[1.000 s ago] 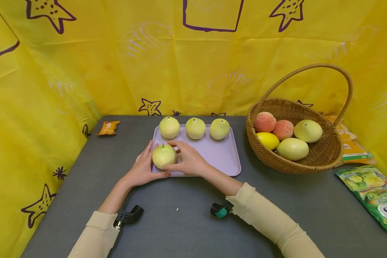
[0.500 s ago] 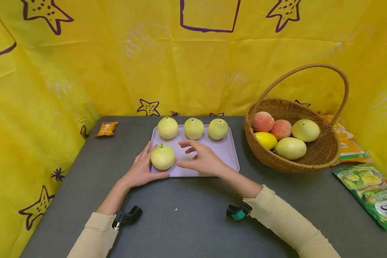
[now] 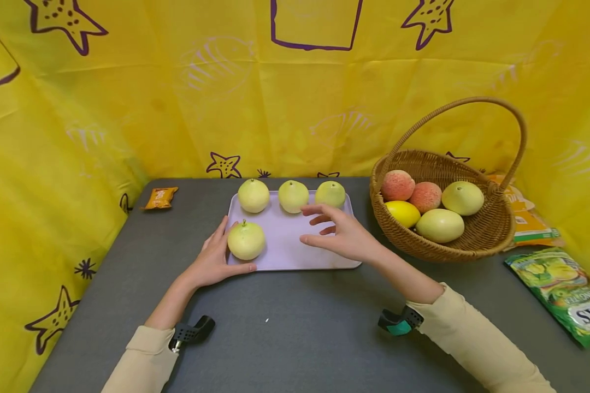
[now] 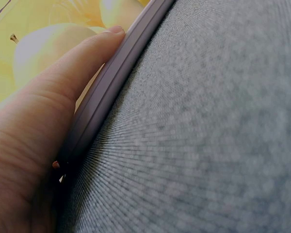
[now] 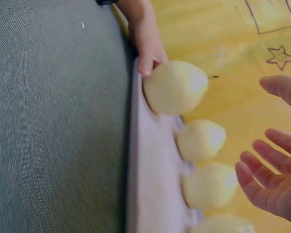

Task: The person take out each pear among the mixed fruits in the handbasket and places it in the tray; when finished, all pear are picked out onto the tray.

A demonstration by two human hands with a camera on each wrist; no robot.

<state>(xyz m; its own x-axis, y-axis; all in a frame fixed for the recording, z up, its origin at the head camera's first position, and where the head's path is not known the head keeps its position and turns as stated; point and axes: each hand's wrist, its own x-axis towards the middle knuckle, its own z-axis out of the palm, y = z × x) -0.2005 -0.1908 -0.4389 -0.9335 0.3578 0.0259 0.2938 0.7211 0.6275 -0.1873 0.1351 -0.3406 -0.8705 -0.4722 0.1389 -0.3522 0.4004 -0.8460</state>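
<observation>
A lilac tray (image 3: 295, 245) holds pale green, pomelo-like fruits with short stems. One fruit (image 3: 246, 240) sits at its front left; three more (image 3: 293, 197) line the back edge. My left hand (image 3: 216, 258) rests around the tray's front left corner, beside the front fruit. Its fingers run along the left side and its thumb (image 4: 63, 77) lies on the front rim in the left wrist view. My right hand (image 3: 344, 234) hovers over the tray's right part with fingers spread and nothing in them. In the right wrist view its fingers (image 5: 262, 167) are loosely bent.
A wicker basket (image 3: 442, 254) with a tall handle stands at the right, holding peaches (image 3: 398, 185), a lemon (image 3: 403, 213) and green fruits (image 3: 440, 225). Beside it lie an orange packet (image 3: 533, 226) and a green bag (image 3: 560, 289). A small orange packet (image 3: 160, 198) lies back left.
My right hand has let go of the front left fruit and moved right, away from it, across the tray. My left hand has stayed at the tray's corner.
</observation>
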